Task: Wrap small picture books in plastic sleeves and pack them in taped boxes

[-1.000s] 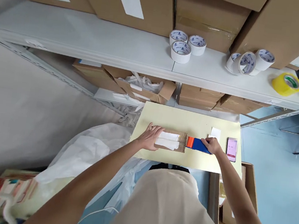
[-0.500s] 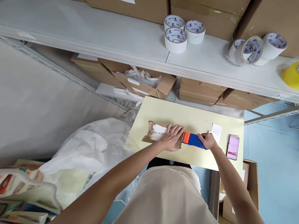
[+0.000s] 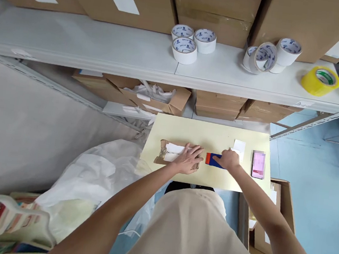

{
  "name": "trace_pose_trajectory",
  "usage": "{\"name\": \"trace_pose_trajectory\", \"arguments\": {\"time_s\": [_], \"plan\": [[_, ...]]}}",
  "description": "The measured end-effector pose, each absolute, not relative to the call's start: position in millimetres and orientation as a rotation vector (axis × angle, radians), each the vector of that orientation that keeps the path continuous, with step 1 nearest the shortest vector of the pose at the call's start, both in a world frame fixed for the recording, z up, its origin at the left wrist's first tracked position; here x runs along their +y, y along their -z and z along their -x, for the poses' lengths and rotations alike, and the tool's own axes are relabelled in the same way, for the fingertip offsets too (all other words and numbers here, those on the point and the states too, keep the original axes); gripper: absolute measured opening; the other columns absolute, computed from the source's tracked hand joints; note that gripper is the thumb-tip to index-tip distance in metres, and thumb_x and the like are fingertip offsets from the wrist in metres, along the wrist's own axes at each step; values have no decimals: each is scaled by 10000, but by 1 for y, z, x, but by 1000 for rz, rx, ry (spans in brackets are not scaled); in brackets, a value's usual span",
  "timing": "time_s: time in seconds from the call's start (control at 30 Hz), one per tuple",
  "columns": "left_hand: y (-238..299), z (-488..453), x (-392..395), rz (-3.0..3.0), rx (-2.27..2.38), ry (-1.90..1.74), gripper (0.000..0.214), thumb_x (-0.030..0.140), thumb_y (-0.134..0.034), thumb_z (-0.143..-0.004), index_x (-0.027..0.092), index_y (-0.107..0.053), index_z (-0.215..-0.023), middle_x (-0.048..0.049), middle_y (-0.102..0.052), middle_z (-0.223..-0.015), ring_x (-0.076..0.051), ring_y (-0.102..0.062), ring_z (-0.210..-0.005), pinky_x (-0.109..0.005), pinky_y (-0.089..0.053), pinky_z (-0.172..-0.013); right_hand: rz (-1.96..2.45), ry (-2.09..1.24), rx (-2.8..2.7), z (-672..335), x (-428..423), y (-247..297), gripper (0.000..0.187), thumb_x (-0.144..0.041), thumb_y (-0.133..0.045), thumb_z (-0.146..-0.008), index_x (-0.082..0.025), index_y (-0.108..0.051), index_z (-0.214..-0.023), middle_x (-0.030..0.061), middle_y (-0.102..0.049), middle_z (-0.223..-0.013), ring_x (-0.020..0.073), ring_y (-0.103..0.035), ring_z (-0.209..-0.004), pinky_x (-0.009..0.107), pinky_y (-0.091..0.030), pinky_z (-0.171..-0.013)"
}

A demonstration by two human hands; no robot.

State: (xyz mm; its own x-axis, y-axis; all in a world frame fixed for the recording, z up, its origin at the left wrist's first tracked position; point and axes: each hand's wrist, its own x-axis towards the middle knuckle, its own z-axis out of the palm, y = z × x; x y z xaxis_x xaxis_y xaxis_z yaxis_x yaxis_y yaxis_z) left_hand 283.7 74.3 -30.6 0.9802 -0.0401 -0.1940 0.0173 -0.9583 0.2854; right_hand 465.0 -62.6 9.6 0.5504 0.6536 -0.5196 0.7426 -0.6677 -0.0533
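My left hand [image 3: 188,160] lies with its fingers spread over the right part of a flat brown cardboard wrapper [image 3: 161,158]. White paper [image 3: 174,149] shows on top of the wrapper, left of the fingers. To the right, my right hand [image 3: 229,159] grips a flat blue piece with an orange end [image 3: 211,159]. I cannot make out what kind of thing it is, and its right part is hidden under the hand. Its orange end points toward the wrapper, with a small gap between them. White paper slips [image 3: 239,147] lie just beyond my right hand.
A phone [image 3: 258,164] lies at the right of the pale yellow table [image 3: 184,127]. Above, a shelf [image 3: 106,41] bears white tape rolls [image 3: 183,54], a yellow tape roll [image 3: 320,81] and cartons. White plastic sheeting [image 3: 90,171] is at left, an open carton [image 3: 282,198] at right.
The orange end of the blue piece, earlier against the wrapper by my left hand, now lies apart from it. Both hands appear slightly further left as the camera view has shifted.
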Motion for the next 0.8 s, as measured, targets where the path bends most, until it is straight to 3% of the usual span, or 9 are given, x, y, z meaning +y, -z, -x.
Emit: {"name": "trace_pose_trajectory", "arguments": {"time_s": [0.17, 0.23, 0.33, 0.4, 0.47, 0.63, 0.73, 0.8], "plan": [[28, -295, 67, -2826, 93, 314, 641, 627, -761, -580, 233, -699, -1082, -155, -381, -1519, -437, -201, -1420, -727, -26, -1089, -2486, 748, 1410, -417, -31, 0, 249, -306, -544, -913, -139, -706, -999, 180, -737, -968, 303, -697, -930, 410, -468, -800], [30, -299, 68, -2822, 203, 306, 678, 640, -781, -547, 236, -704, -1086, -156, -342, -1546, -461, -164, -1430, -755, -38, -1066, -2536, 716, 1381, -419, -38, 1, 311, -375, -524, -926, -125, -703, -973, 183, -738, -952, 304, -701, -905, 395, -472, -778], [32, -302, 78, -2797, 356, 240, 859, 643, -789, -540, 258, -604, -1285, -174, -210, -1600, -479, -102, -1448, -770, -67, -1046, -2759, 662, 1254, -431, -61, 1, 451, -496, -442, -943, -114, -678, -991, 191, -731, -942, 291, -698, -893, 358, -470, -760], [32, -298, 86, -2750, 369, 205, 1020, 664, -762, -569, 257, -432, -1445, -196, -137, -1614, -476, -69, -1459, -747, -103, -1058, -2920, 700, 1161, -437, -78, 6, 384, -417, -425, -950, -120, -641, -1062, 169, -725, -985, 266, -688, -922, 329, -465, -775], [31, -287, 93, -2709, 402, 159, 1051, 674, -695, -653, 220, -297, -1514, -219, -96, -1615, -471, -50, -1465, -712, -136, -1077, -3014, 783, 1114, -436, -91, 16, 315, -291, -481, -903, -116, -592, -1141, 151, -708, -1055, 253, -668, -970, 309, -465, -793], [35, -241, 94, -2599, 1005, -132, 753, 524, -476, -882, 141, -299, -1505, -256, -87, -1605, -452, -28, -1473, -717, -65, -1091, -3019, 879, 1082, -415, -95, 47, 384, -144, -530, -823, -71, -545, -1200, 175, -673, -1085, 273, -641, -1000, 330, -465, -850], [49, -208, 93, -2322, 1387, -278, 791, 529, -442, -892, 124, -197, -1526, -265, -61, -1604, -441, 2, -1476, -732, -79, -1085, -2973, 873, 1068, -403, -88, 61, 365, -89, -447, -855, -60, -555, -1203, 191, -662, -1103, 279, -630, -1044, 339, -447, -901], [63, -188, 95, -2068, 1486, -330, 880, 567, -457, -874, 105, -107, -1537, -259, -79, -1605, -408, -40, -1485, -662, -146, -1129, -2936, 867, 1073, -397, -83, 68, 418, -26, -401, -847, -50, -547, -1238, 199, -655, -1134, 282, -608, -1112, 342, -426, -951]]}}
